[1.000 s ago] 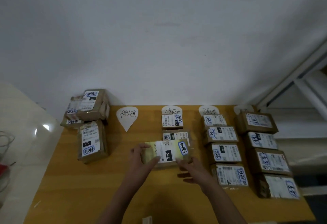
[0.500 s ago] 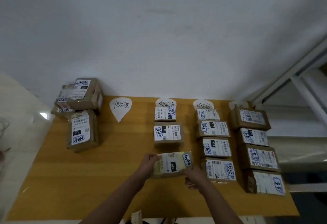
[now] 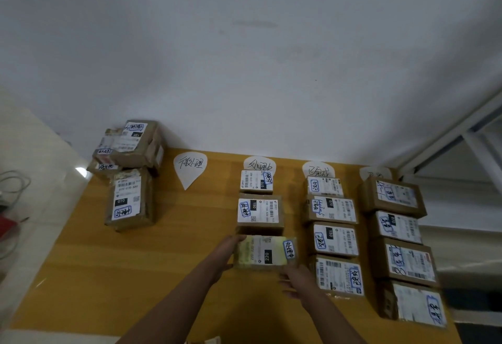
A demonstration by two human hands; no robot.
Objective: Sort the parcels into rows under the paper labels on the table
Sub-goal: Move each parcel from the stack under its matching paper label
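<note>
Bracketing the yellow-taped parcel with the black 220 mark (image 3: 264, 253), both hands sat low on the yellow wooden table (image 3: 152, 276) in the head view. That parcel lay flat as third in the row under the second white teardrop paper label (image 3: 259, 164), just below the brown cardboard parcel marked 150 (image 3: 259, 211). The left hand (image 3: 227, 248) pressed its fingers against the parcel's left end, loosely spread. The right hand (image 3: 294, 280) touched the near right corner; its fingers looked half curled (how tightly, I could not tell).

Doing this step well probably meant squaring the parcel's long edges with the one above and keeping it clear of the neighbouring row of brown parcels with white shipping labels (image 3: 332, 237). The unsorted pile of brown parcels (image 3: 130, 175) at the table's far left remained to sort.
</note>
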